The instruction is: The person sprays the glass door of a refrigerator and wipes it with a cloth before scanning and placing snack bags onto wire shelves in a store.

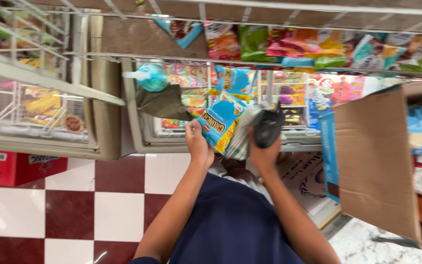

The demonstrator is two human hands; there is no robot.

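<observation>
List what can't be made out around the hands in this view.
- Dark object in the right hand: blurred, kind unclear.
- Blue packet in the left hand: lower edge hidden by fingers.
- Cardboard box: contents cut off by the right edge.
- Freezer interior: blocked by packets.

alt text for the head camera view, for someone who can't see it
Seen from above, a person's left hand holds a blue snack packet and the right hand a dark handheld device over a glass-topped chest freezer full of colourful packets. An open cardboard box stands at right, above a red-and-white checkered floor.
</observation>
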